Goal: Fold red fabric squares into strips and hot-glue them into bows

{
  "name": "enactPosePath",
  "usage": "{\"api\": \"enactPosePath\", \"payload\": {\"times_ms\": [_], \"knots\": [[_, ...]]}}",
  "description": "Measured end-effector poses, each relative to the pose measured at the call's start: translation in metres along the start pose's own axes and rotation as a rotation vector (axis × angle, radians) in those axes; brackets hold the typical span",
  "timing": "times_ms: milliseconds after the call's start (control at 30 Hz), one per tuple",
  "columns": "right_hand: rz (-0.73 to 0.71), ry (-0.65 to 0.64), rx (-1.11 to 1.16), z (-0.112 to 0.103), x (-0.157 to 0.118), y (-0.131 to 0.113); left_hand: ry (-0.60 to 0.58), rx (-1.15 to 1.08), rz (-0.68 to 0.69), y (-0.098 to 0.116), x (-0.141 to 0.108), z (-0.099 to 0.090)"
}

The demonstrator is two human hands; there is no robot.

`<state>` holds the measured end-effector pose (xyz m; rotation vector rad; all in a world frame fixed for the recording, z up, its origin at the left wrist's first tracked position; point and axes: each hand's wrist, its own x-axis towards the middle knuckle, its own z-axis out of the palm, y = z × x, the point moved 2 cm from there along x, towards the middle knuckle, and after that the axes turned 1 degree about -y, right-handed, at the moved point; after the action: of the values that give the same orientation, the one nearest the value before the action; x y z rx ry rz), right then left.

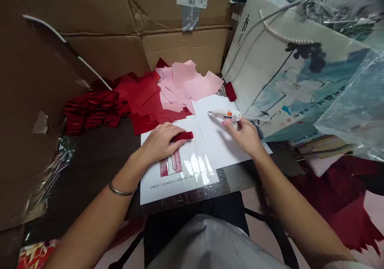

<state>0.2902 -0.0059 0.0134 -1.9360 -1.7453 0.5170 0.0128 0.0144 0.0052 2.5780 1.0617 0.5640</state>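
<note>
On the dark worktop [99, 165], between a cardboard wall [180, 47] at the back and a paper gift bag [255, 53] on the right, two hands work over white sheets. The left hand [163, 140] rests on a printed sheet [177, 191], its thumb and fingers closed around a small red roll [187, 135], probably rolled fabric; most of it is hidden in the grasp. A metal bracelet [120, 191] circles the left wrist. The right hand [244, 135] grasps a white glue gun [222, 114] above a second, plain sheet [220, 151], the metal nozzle facing left, towards the roll but apart from it. A clear stick [260, 118] juts from the gun's rear.

Beyond the sheets lie loosely heaped red squares [145, 95], with pink squares [199, 85] overlapping them on the right and a row of bunched red pieces [90, 111] on the left. A dark red scrap [230, 91] sits beside the gift bag's base. The bag has a twisted cord handle [282, 35] and a painted flower; crumpled clear plastic [357, 105] hangs at its right.
</note>
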Motion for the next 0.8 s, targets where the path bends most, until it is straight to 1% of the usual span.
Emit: {"api": "enactPosePath", "payload": {"times_ms": [67,133,167,200,233,300,333,433,533,600,700,800], "knots": [[-0.071,0.065,-0.148,-0.012,-0.026,-0.003,0.046,-0.056,0.003,0.004,0.002,0.0],[-0.153,0.174,-0.312,-0.024,-0.048,-0.011,0.111,-0.104,0.031,0.008,0.003,0.0],[-0.191,0.205,-0.307,-0.027,-0.057,-0.017,0.155,-0.131,0.059,0.01,0.003,0.0],[-0.235,0.204,-0.235,-0.029,-0.063,-0.024,0.202,-0.151,0.092,0.012,0.003,0.0],[-0.29,0.162,-0.105,-0.029,-0.066,-0.032,0.247,-0.164,0.126,0.015,0.003,-0.001],[-0.371,0.049,0.166,-0.024,-0.063,-0.047,0.309,-0.173,0.199,0.02,0.002,-0.002],[-0.418,0.005,0.255,-0.021,-0.058,-0.053,0.325,-0.173,0.239,0.022,0.002,-0.002],[-0.622,-0.064,0.41,-0.012,-0.037,-0.067,0.36,-0.163,0.346,0.028,0.0,-0.005],[-0.84,-0.114,0.517,-0.009,-0.021,-0.077,0.425,-0.138,0.454,0.034,-0.002,-0.008],[-0.945,-0.139,0.564,-0.009,-0.016,-0.082,0.484,-0.097,0.517,0.036,-0.003,-0.011],[-1.037,-0.149,0.612,-0.008,-0.013,-0.09,0.555,-0.003,0.56,0.039,-0.006,-0.015],[-1.088,-0.122,0.634,-0.006,-0.014,-0.094,0.566,0.059,0.573,0.039,-0.007,-0.017]]}}
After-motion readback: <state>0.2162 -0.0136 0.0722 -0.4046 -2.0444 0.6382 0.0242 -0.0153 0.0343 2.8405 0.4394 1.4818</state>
